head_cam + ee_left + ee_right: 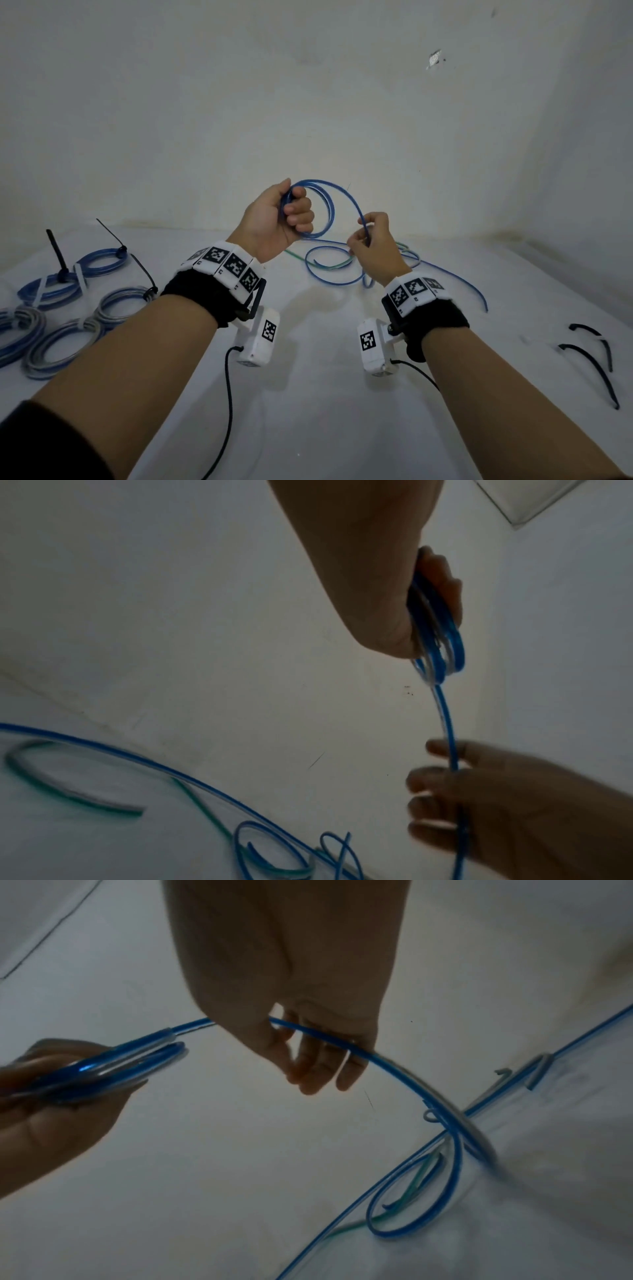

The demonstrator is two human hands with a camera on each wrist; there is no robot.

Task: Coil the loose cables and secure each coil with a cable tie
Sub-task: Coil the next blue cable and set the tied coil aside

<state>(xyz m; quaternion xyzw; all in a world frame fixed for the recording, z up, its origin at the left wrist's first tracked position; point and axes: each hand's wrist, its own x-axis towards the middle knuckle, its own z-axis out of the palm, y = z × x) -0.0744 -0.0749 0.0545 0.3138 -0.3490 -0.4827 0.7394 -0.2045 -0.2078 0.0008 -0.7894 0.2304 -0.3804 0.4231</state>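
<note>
My left hand (289,209) is raised above the white table (308,359) and grips a small coil of blue cable (325,209) in its curled fingers. From the coil (441,642) one blue strand (352,202) arcs over to my right hand (368,233), whose fingers curl round it. The strand (377,1064) passes through the right hand's fingers (318,1069) and drops to the loose blue cable (339,270) lying in loops on the table, tangled with a green cable (329,265). The left hand's coil (103,1066) shows at the left of the right wrist view.
Several finished blue and grey coils (58,308) bound with ties lie at the table's left. Two loose black cable ties (596,356) lie at the right. A loose blue cable end (472,291) trails toward the right. A white wall (308,102) stands close behind.
</note>
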